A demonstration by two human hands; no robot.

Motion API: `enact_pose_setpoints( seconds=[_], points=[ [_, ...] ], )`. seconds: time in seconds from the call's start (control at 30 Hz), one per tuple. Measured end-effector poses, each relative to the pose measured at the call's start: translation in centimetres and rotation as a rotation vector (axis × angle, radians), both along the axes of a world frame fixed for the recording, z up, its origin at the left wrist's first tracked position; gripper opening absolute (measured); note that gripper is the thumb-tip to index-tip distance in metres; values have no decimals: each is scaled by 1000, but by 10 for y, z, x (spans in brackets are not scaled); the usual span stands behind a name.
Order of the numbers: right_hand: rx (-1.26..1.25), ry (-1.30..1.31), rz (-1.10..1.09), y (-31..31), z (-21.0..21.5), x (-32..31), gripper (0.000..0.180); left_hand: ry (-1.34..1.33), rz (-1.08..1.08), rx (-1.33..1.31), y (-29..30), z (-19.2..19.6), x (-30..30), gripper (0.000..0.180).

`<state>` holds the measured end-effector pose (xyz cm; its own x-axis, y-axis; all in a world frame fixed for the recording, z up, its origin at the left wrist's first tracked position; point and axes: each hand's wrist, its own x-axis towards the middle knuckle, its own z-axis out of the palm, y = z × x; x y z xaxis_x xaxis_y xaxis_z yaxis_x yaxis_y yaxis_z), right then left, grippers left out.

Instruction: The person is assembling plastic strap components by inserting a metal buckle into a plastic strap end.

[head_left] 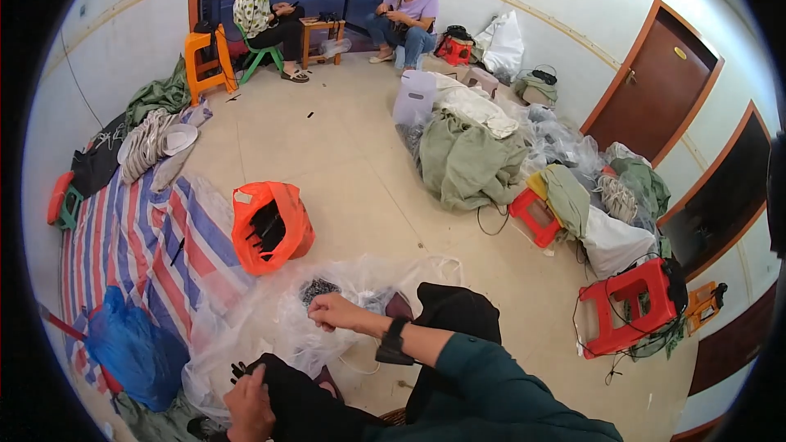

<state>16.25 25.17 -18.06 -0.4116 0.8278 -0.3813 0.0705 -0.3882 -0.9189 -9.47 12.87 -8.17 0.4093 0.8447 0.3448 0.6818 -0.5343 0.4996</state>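
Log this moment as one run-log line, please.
left hand: on small black parts at knee | right hand: closed, over clear plastic bag | orange bag: open on floor beyond

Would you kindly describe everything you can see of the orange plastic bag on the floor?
The orange plastic bag is thin, glossy and crumpled. It stands slumped on the pale floor with its mouth gaping towards the camera, and dark, thin pieces show inside, too small to identify. A pale patch marks its upper left corner. Its left side rests at the edge of the striped red, white and blue tarp, and the clear plastic sheeting lies just in front of it. Neither hand touches it.
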Motion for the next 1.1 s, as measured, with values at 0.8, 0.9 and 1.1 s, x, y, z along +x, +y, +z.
enact_pose_setpoints(
  seconds=[0.8,0.9,1.1],
  points=[
    [287,-1165,-49,45,-261,-9,23,-23,-45,-24,24,11,-12,34],
    [271,-1169,44,42,-275,-13,22,-20,-83,-71,24,0,-21,35],
    [333,-1143,104,42,-285,-13,17,-46,-94,-107,22,2,-23,36]
  ],
)
